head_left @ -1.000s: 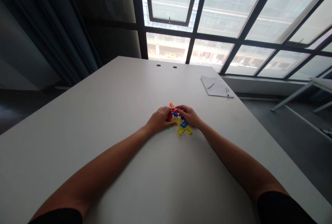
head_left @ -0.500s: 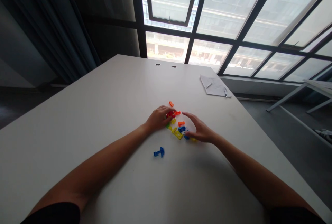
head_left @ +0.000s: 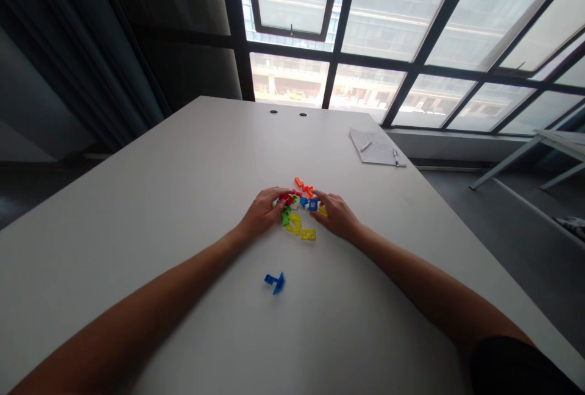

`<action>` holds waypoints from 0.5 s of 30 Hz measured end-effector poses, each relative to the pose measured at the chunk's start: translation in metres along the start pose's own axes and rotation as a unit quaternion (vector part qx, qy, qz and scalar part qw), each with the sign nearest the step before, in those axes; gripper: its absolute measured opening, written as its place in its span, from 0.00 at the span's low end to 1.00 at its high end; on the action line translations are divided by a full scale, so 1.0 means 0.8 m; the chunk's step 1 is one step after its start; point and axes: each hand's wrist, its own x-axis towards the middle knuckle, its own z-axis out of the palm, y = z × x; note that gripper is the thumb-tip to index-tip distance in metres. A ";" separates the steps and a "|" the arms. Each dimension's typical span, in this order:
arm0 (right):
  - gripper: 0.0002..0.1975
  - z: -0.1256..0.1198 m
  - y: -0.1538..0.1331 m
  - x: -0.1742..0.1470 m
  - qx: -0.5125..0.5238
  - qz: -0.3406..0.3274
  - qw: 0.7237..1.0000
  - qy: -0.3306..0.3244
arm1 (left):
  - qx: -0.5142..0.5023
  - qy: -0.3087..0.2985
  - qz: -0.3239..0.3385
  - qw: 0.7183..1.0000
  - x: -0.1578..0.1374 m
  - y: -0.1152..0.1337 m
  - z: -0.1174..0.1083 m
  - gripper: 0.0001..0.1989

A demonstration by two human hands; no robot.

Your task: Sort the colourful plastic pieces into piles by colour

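Note:
Small plastic pieces lie in a loose pile on the white table between my two hands. My left hand (head_left: pixel 261 213) curves around the pile's left side, fingers apart, touching red pieces (head_left: pixel 287 199) and close to a green piece (head_left: pixel 286 217). From the right, my right hand (head_left: pixel 339 214) cups the pile, thumb and fingers spread beside a blue piece (head_left: pixel 313 205); a yellow piece (head_left: pixel 323 210) is partly hidden under it. Orange pieces (head_left: pixel 308 191) lie at the far side. A flat yellow piece (head_left: pixel 308 234) rests at the near edge. Closer to me, a blue piece (head_left: pixel 275 282) lies apart.
Sheets of paper (head_left: pixel 372 150) with a pen (head_left: pixel 396 158) lie near the right edge of the white table (head_left: pixel 205 157). Two round holes are set into its far end. Beyond stand large windows, and another table (head_left: pixel 557 142) is at the right.
My right hand has moved in toward my left, bringing the blue pieces farther up and left. The pile is tighter, with a flat yellow piece now at its near edge.

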 end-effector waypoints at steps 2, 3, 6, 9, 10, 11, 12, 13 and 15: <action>0.29 0.004 0.002 0.007 0.036 -0.008 0.999 0.025 | 0.010 -0.007 0.000 1.000 -0.003 0.001 0.003 0.25; 0.29 0.005 0.003 0.008 0.053 -0.017 0.998 0.033 | 0.018 -0.015 0.004 1.000 -0.005 0.003 0.004 0.27; 0.31 0.002 0.004 0.002 0.075 -0.028 0.996 0.048 | 0.060 -0.049 0.022 0.997 -0.010 0.013 0.002 0.37; 0.31 0.000 0.004 -0.005 0.061 -0.012 0.996 0.057 | 0.119 -0.080 0.050 0.988 -0.015 0.039 -0.014 0.46; 0.32 0.000 0.004 -0.006 0.055 -0.003 0.997 0.058 | 0.133 -0.089 0.062 0.985 -0.017 0.051 -0.023 0.48; 0.33 0.001 0.005 -0.006 0.049 0.008 0.997 0.057 | 0.141 -0.102 0.074 0.982 -0.019 0.065 -0.032 0.50; 0.34 0.003 0.005 -0.005 0.043 0.023 0.997 0.056 | 0.142 -0.135 0.087 0.977 -0.022 0.078 -0.041 0.49; 0.36 0.005 0.006 -0.005 0.039 0.040 0.997 0.053 | 0.142 -0.193 0.091 0.967 -0.025 0.091 -0.050 0.45; 0.38 0.010 0.010 -0.002 0.041 0.077 0.995 0.047 | 0.139 -0.338 0.085 0.927 -0.033 0.112 -0.062 0.30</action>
